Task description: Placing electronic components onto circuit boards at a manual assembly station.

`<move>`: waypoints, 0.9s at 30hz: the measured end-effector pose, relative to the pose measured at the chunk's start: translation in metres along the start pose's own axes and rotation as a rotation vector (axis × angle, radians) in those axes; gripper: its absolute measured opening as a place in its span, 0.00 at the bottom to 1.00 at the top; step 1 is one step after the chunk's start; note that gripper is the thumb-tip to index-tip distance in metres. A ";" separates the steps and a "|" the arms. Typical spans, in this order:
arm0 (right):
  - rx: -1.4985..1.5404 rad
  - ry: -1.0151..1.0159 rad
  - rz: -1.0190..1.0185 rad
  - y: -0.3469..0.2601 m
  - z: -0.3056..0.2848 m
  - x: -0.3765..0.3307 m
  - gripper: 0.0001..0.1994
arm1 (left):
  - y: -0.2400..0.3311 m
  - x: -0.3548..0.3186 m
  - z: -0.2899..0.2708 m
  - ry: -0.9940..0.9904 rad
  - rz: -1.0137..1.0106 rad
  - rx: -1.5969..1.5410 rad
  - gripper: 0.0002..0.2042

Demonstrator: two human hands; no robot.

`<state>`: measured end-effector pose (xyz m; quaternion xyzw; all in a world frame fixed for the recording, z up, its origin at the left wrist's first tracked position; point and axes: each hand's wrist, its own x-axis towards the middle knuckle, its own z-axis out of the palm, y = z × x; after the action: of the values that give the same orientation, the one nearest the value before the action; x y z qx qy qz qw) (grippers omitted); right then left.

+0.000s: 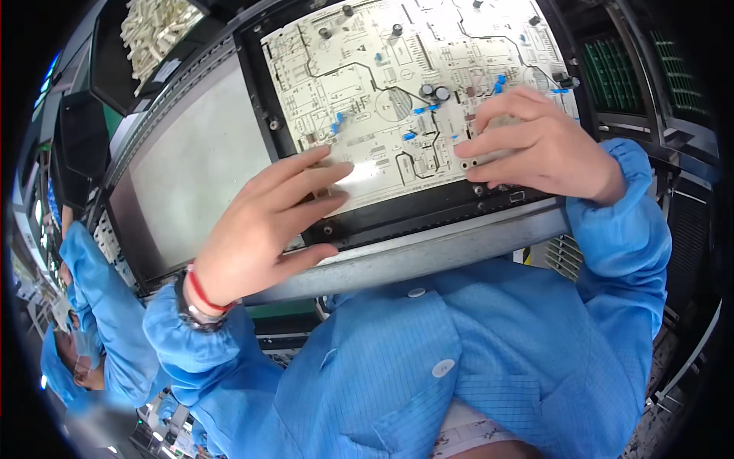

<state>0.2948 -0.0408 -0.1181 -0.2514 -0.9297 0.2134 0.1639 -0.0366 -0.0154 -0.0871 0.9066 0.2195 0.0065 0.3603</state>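
White circuit board (420, 73) sits in a black carrier frame (405, 219), hands well apart. Left hand (260, 222) has fingers spread over the board's near-left corner; right hand (544, 145) curls over the near-right, can't tell if it's gripping anything.

Cannot see the circuit board (353, 128) beneath the left fingers (306, 183), at its front left corner, or the right fingers (505, 141), toward its front right corner. Cannot tell the full shape of the pale piece (469, 164) partly covered there. Cannot follow the board's back edge past the view's top, nor read its tiny print (363, 141).
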 end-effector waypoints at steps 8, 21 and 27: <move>0.064 0.077 -0.092 0.016 -0.007 0.005 0.08 | -0.014 0.000 0.009 0.060 0.096 0.163 0.19; 0.102 -0.019 0.445 0.016 -0.043 -0.103 0.22 | -0.020 0.024 -0.008 0.065 0.145 0.213 0.15; 0.071 -0.086 0.430 0.019 -0.062 -0.094 0.10 | -0.021 0.031 -0.034 0.143 0.104 0.114 0.11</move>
<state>0.4054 -0.0573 -0.0925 -0.4287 -0.8528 0.2865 0.0834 -0.0228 0.0321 -0.0803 0.9331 0.1972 0.0773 0.2905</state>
